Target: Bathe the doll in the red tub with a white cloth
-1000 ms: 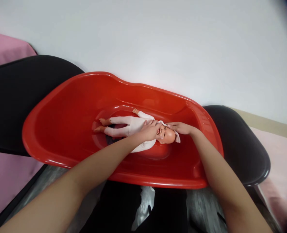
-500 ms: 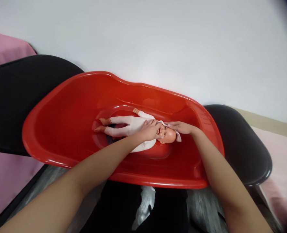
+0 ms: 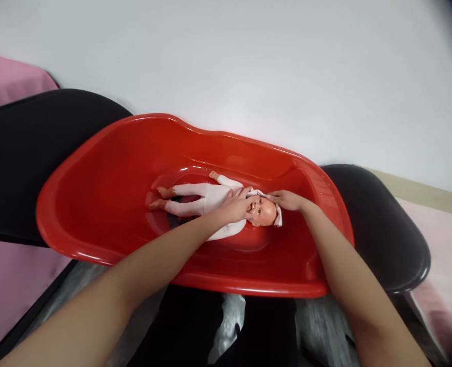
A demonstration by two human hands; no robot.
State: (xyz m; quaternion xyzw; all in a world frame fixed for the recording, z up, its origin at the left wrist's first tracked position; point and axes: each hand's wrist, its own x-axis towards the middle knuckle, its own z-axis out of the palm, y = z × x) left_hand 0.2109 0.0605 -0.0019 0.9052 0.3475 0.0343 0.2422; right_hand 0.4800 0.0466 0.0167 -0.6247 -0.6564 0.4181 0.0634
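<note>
A baby doll (image 3: 215,198) in a pale pink suit lies on its back inside a red baby bathtub (image 3: 61,173), feet to the left and head to the right. My left hand (image 3: 235,208) is closed around the doll's upper chest and jaw, fingers beside its chin and cheek. A small pale pink cloth (image 3: 278,217) runs along the far side and crown of the bald head. At that side of the head my right hand (image 3: 289,200) has its bent fingers on the cloth, pinching its edge. The fingertips are partly hidden.
The tub rests between a black chair seat (image 3: 30,163) on the left and another black seat (image 3: 386,229) on the right. Behind it rises a white wall (image 3: 226,66). Pink-covered surfaces (image 3: 15,76) lie at both sides.
My right hand has shifted slightly right along the doll's head. The cloth's end now sits closer against the crown. My left hand and the doll's body stay nearly the same.
</note>
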